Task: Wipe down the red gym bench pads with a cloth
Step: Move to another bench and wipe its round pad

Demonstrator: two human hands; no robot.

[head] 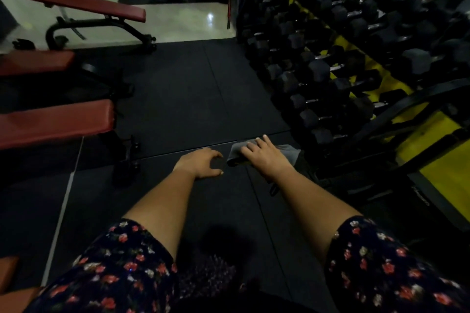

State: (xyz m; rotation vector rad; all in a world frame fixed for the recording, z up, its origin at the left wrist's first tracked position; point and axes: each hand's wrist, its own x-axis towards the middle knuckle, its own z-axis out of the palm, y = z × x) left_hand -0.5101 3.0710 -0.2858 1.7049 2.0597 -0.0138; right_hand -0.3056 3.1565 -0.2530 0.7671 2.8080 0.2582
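A grey cloth (236,152) lies folded in front of me, and my right hand (264,155) rests on top of it with fingers spread fairly straight. My left hand (201,162) hovers just left of the cloth, fingers loosely curved and holding nothing. Red bench pads stand to my left: the nearest pad (53,122) at mid left, a second pad (35,61) behind it, and a long inclined bench (84,4) farther back on the tiled floor.
A yellow rack full of black dumbbells (330,63) fills the right side. A black machine frame (407,150) stands near my right arm. Black rubber mats (193,89) cover the floor between benches and rack. Bench feet (127,160) stick out at lower left.
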